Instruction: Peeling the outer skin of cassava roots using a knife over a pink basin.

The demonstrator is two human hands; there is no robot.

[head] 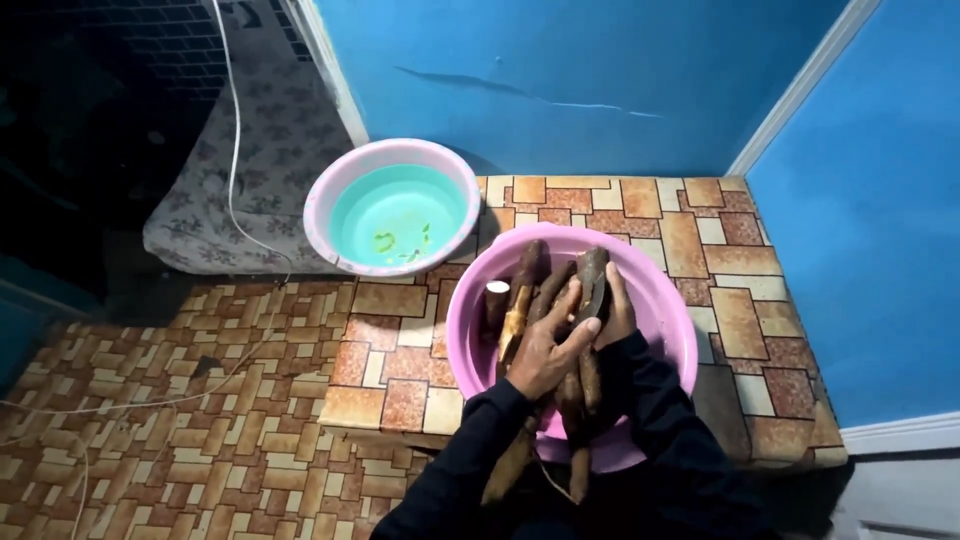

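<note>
A pink plastic basin (pixel 668 312) sits on a raised platform covered in brick-patterned sheet. Several long brown cassava roots (pixel 529 266) lie in it, some sticking out over the near rim. My left hand (pixel 548 345) rests on top of the bundle, fingers wrapped over a root. My right hand (pixel 615 312) grips the dark root (pixel 592 272) beside it. Both sleeves are dark.
A second basin (pixel 325 200), pink outside and turquoise inside, stands at the platform's far left corner with a few green scraps in it. Blue walls close the back and right. A patterned cloth (pixel 230 190) and thin white cords (pixel 236 150) lie on the lower floor at left.
</note>
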